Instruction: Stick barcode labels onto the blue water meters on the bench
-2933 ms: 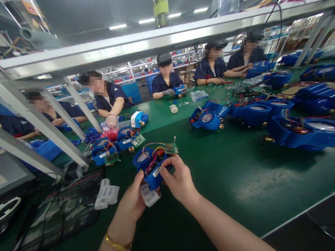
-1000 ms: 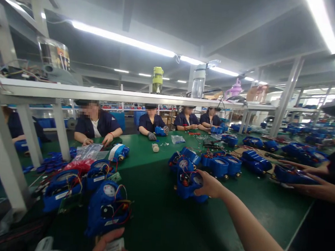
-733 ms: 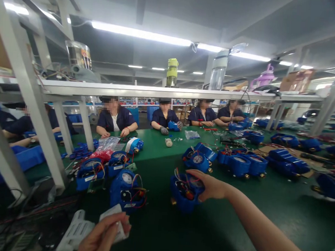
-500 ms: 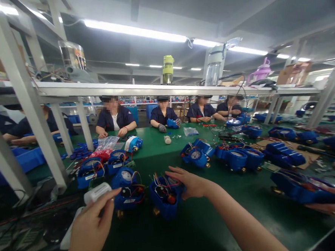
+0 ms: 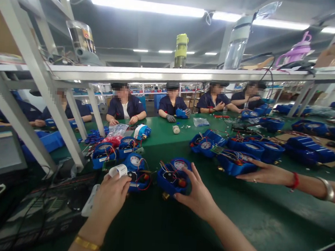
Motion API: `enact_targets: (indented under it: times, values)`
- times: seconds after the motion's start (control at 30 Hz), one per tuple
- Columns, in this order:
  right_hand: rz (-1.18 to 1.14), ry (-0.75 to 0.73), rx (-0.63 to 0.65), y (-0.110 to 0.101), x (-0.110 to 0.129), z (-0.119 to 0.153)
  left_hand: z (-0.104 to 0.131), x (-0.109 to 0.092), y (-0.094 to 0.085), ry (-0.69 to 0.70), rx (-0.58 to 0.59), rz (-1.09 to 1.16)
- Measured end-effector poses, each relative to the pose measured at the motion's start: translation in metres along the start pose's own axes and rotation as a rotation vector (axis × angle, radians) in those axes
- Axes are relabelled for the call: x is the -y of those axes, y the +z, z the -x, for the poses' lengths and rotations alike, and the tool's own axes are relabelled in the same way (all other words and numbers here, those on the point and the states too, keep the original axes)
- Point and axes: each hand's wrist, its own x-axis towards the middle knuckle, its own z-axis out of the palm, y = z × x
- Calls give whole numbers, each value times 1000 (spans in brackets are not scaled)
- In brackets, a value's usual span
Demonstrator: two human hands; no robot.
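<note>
My left hand [image 5: 112,194] has its fingers closed on a white, curled piece with print, which looks like a label roll [image 5: 118,170]. Behind that hand a white flat end [image 5: 90,202] shows; I cannot tell whether it belongs to the roll. Right of it is a blue water meter [image 5: 137,161] with a round dial and loose wires. My right hand [image 5: 200,193] curves round the right side of another open blue water meter [image 5: 164,184], thumb low and fingers at its upper edge. This meter has coloured wires and a brass fitting, and rests on the green table.
A co-worker's hand [image 5: 262,171] reaches in from the right, touching a blue meter [image 5: 233,163]. More blue meters [image 5: 308,149] stand along the table [image 5: 155,230]. At left are a laptop [image 5: 4,151], cables and a shelf post [image 5: 39,83]. Several people sit opposite.
The view has tilted down and turned left. The co-worker's hand has slid its blue meter leftward, up to the other meters. My left hand has moved closer to the meter at its right.
</note>
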Motion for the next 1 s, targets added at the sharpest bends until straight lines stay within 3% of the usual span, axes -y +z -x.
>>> enact_targets:
  times: [0.17, 0.27, 0.37, 0.43, 0.5, 0.53, 0.6, 0.7, 0.87, 1.0]
  values:
    - [-252, -108, 311, -35, -17, -33, 12, 26, 16, -100, -67, 18]
    - [-250, -108, 408, -48, -19, -45, 13, 36, 21, -186, -132, 65]
    - [-169, -131, 345, -56, -10, -48, 13, 41, 23, -242, -181, 93]
    - [-54, -213, 147, -55, 6, -45, 12, 43, 24, -276, -209, 111]
    - [134, -365, -31, -47, 31, -42, 11, 45, 24, -307, -230, 128]
    - [265, -438, -47, -40, 45, -42, 11, 45, 23, -320, -236, 134]
    - [538, -515, 97, -21, 73, -44, 10, 46, 23, -343, -238, 137]
    - [746, -471, 294, 10, 101, -60, 11, 47, 22, -371, -229, 127]
    - [731, -335, 358, 45, 108, -98, 19, 47, 22, -395, -213, 91]
    - [528, -321, 380, 35, 101, -110, 24, 43, 20, -393, -205, 67]
